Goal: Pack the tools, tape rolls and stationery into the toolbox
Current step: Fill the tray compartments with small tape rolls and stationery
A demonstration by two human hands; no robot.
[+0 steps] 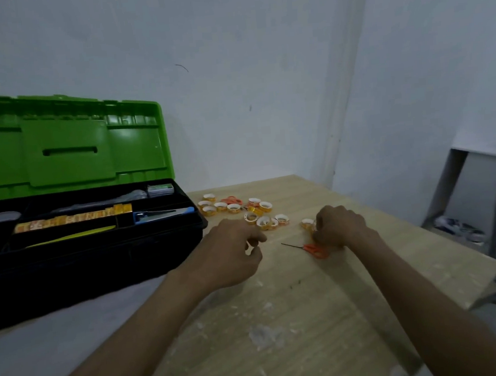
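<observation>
Our right hand (338, 225) curls just beside a tape roll (307, 223) on the table (282, 319); we cannot tell if it grips. Our left hand (231, 249) hangs loose and empty. We should pinch the roll well, then carry it left to the open toolbox (97, 261).

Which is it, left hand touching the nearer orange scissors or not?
Apart. Head view shows bare table between the left hand and the scissors blade tip.

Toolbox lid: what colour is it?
The lid is bright green, standing open above the black toolbox base; the head view shows it best.
</observation>
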